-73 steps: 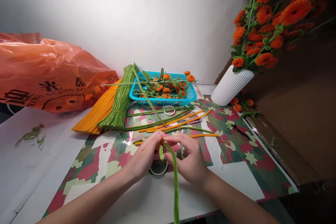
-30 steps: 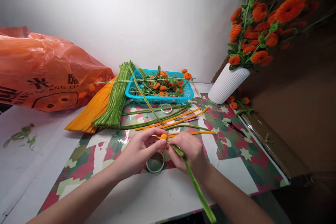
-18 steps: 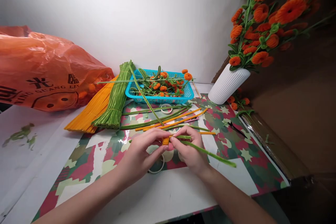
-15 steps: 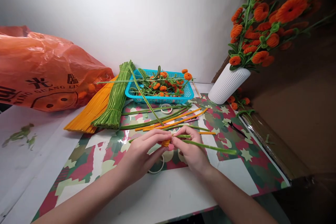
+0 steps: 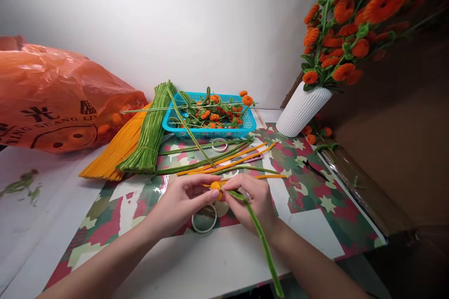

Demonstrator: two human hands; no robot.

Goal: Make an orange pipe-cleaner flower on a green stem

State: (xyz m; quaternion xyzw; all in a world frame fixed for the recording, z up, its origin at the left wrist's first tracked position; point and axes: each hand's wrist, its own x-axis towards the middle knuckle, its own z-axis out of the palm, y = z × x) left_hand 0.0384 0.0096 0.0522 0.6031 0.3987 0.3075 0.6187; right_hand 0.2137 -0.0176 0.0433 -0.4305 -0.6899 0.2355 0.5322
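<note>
Between thumb and fingers, my left hand (image 5: 184, 203) pinches a small orange pipe-cleaner flower head (image 5: 217, 189). Close against it, my right hand (image 5: 253, 201) is closed on a green pipe cleaner (image 5: 260, 233), whose long free end hangs down over the right forearm toward the table's front edge. The inner end of the green stem meets the flower head at my right fingertips; how it is joined there is hidden. Just below my left hand a white ring of tape (image 5: 204, 218) lies on the table. Loose orange pipe cleaners (image 5: 242, 156) and green ones (image 5: 206, 164) lie beyond my fingers.
A blue basket (image 5: 210, 133) of small orange flowers stands at the back. Left of it lie green (image 5: 145, 135) and orange (image 5: 112, 149) pipe-cleaner bundles and an orange plastic bag (image 5: 63, 98). A white vase (image 5: 302, 110) of flowers and dark scissors (image 5: 315, 170) are at right.
The green pipe cleaner has swung from pointing right to hanging down toward the front. My left hand has turned, showing more of the orange flower head. The view has shifted slightly.
</note>
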